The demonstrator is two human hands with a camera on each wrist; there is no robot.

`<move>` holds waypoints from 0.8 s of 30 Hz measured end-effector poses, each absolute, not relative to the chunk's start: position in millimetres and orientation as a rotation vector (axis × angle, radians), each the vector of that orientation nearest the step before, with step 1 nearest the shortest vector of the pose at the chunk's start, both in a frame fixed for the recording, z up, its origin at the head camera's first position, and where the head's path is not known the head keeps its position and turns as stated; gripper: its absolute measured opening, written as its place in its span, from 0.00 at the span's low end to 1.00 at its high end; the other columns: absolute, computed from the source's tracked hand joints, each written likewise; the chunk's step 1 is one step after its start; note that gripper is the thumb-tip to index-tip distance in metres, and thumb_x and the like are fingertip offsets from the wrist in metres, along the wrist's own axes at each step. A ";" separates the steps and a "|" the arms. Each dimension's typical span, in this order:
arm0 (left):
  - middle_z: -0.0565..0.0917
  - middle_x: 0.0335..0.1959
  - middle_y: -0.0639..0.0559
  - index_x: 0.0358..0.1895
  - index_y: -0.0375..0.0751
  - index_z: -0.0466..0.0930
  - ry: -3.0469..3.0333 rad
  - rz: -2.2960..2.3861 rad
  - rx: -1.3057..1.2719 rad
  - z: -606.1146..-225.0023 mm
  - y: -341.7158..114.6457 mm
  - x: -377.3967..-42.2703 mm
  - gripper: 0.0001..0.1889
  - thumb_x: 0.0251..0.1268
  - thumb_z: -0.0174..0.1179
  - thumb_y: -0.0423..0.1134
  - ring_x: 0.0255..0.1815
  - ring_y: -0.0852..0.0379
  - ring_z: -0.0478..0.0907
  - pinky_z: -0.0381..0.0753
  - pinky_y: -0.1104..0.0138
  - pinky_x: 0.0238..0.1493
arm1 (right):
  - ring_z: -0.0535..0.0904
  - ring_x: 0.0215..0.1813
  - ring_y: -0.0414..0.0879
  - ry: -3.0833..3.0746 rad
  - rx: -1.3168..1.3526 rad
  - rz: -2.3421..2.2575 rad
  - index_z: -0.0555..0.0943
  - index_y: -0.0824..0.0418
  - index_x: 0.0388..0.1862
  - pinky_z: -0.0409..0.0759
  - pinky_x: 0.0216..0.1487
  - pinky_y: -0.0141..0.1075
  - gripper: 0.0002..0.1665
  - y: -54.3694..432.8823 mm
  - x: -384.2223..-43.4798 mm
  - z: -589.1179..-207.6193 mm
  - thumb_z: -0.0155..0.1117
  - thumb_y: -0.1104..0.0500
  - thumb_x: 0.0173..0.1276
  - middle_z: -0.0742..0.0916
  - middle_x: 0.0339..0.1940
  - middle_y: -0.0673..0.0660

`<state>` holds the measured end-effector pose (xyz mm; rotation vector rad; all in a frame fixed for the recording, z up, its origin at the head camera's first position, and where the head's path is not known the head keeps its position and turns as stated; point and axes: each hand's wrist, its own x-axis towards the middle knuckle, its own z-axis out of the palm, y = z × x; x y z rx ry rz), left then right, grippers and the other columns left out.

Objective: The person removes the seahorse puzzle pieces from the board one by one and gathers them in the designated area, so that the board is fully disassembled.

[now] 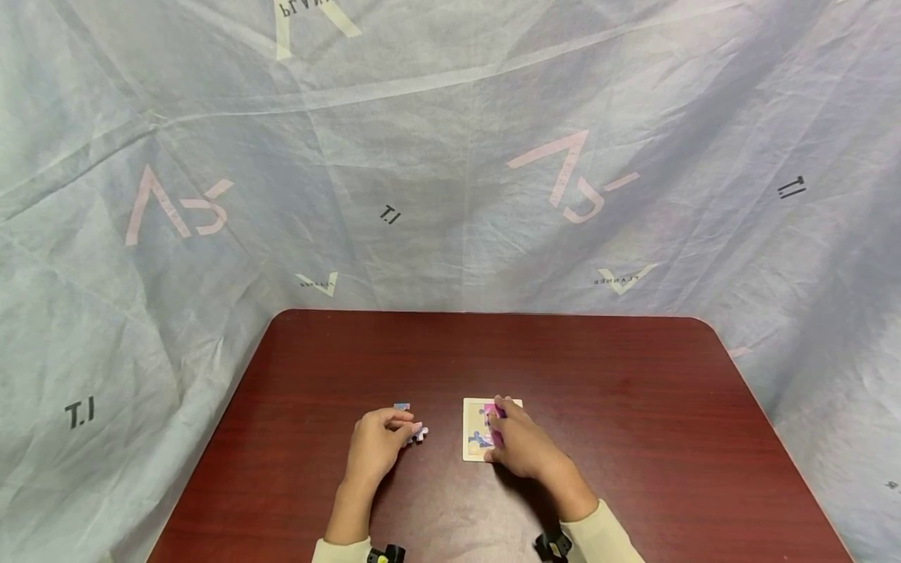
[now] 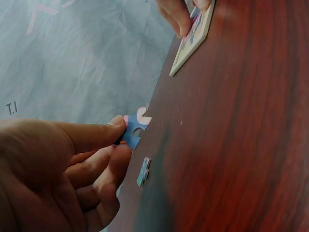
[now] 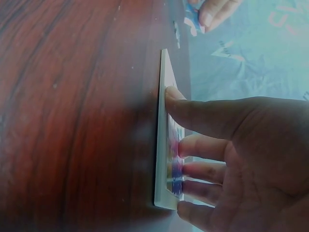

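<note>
Between thumb and fingers, my left hand pinches a jigsaw piece, blue with pale pink knobs, held just above the table. Under that hand lies another small jigsaw piece, part of it showing past the fingers in the head view. A square puzzle board with a cream rim lies flat to the right, some coloured pieces inside its frame. My right hand rests on the board's right part, fingers spread and fingertips touching its surface, thumb near the front edge. The hand covers much of the picture there.
Everything lies on a dark reddish-brown wooden table with rounded far corners. Behind and beside it hangs a pale grey printed cloth. A dark wrist device shows at the right sleeve.
</note>
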<state>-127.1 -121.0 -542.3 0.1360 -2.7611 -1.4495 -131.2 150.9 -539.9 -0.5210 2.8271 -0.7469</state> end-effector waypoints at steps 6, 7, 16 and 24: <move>0.94 0.38 0.49 0.43 0.43 0.94 -2.742 -1.419 0.156 -543.4 -128.3 -127.0 0.07 0.64 0.74 0.37 0.43 0.56 0.91 0.86 0.68 0.39 | 0.65 0.82 0.72 2.818 -0.511 -0.717 0.81 0.75 0.64 0.66 0.81 0.58 0.37 149.5 -132.4 -534.4 0.82 0.58 0.59 0.71 0.79 0.75; 0.94 0.38 0.50 0.43 0.44 0.95 -2.743 -1.400 0.163 -543.2 -129.5 -127.0 0.06 0.65 0.74 0.36 0.43 0.56 0.91 0.87 0.66 0.41 | 0.65 0.82 0.72 2.817 -0.512 -0.713 0.81 0.74 0.64 0.66 0.81 0.58 0.37 149.1 -132.6 -533.8 0.82 0.57 0.60 0.71 0.79 0.75; 0.94 0.42 0.46 0.41 0.43 0.95 -2.846 -1.283 0.092 -542.2 -138.3 -128.7 0.05 0.69 0.70 0.35 0.49 0.48 0.90 0.88 0.54 0.49 | 0.65 0.81 0.73 2.813 -0.512 -0.736 0.81 0.75 0.63 0.65 0.81 0.59 0.36 149.5 -132.1 -533.7 0.82 0.58 0.60 0.71 0.79 0.76; 0.92 0.40 0.48 0.37 0.43 0.94 -2.866 -1.089 -0.002 -546.9 -139.8 -133.7 0.03 0.67 0.71 0.35 0.46 0.47 0.89 0.88 0.51 0.48 | 0.65 0.81 0.72 2.823 -0.526 -0.707 0.82 0.74 0.63 0.66 0.81 0.58 0.36 148.4 -132.3 -535.7 0.82 0.57 0.60 0.72 0.78 0.75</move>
